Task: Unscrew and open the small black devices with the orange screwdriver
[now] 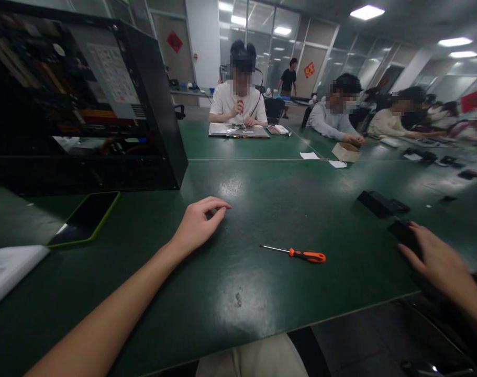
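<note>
My left hand [201,222] rests on the green tabletop with its fingers loosely curved and nothing in them; a small gap shows between thumb and forefinger. At the right, my right hand [438,256] is wrapped around a dark, blocky object [406,235] whose kind I cannot make out. Just beyond it lie other black blocky pieces [379,203], close to the held one. Between my hands, an orange and black screwdriver [307,255] lies flat, its shaft pointing left. It touches neither hand.
An open black computer case [152,104] stands at the left, its inside parts showing. Before it lie a phone with a green edge [87,217] and a white object [12,267]. Across the table, a person handles a flat panel [238,131]. An open cardboard box [346,152] sits farther right.
</note>
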Demonstrator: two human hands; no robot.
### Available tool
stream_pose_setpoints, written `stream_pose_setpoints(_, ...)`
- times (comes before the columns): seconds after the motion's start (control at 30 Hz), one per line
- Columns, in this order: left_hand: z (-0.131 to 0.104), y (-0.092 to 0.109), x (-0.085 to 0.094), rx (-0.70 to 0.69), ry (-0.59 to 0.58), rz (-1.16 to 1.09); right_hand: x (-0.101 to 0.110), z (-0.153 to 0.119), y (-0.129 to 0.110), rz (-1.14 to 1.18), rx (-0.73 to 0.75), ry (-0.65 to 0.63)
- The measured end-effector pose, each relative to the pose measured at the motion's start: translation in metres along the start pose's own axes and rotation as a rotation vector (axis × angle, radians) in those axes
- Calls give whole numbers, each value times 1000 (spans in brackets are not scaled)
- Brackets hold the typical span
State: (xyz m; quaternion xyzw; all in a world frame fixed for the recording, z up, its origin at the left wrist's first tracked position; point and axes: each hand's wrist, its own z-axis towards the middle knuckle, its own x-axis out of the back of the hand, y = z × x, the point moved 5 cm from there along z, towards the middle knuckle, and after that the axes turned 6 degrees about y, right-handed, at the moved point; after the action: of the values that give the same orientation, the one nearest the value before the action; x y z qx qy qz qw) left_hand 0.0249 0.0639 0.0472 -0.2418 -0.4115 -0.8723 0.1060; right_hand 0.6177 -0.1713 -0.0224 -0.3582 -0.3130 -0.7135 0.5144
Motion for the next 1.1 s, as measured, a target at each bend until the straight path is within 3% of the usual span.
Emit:
stream_pose_setpoints(0.17, 1, -1, 3, -8, 76, -41, 14, 7, 9, 2, -48, -18)
stream_pose_setpoints(0.33, 1, -6, 6, 6, 143, -74, 29, 67, 17, -52, -129, -12)
stream_pose_setpoints(0.43, 1, -7, 6, 19, 149, -81, 10, 118, 10, -58, -152, -169)
stream_pose_setpoints(0.53, 2, -8, 6, 39, 153, -84, -17, 152, 3, -72, -227, -369)
stream_pose_setpoints(0.67, 2, -9, 8, 53, 166, -96, -36, 163, -1, -115, -351, -529)
stream_pose_setpoints(0.8, 3, -11, 9, 62, 172, -99, -26, 160, -13, -115, -336, -513)
stream_pose_setpoints(0.93, 2, -9, 8, 59, 162, -114, 2, 162, -56, 11, -182, -405)
stream_pose_setpoints(1.0, 2, -7, 7, 64, 153, -124, 19, 163, -96, 126, -51, -352)
stream_pose_setpoints(1.1, 1, -5, 5, 83, 125, -148, 43, 158, -173, 313, 178, -329)
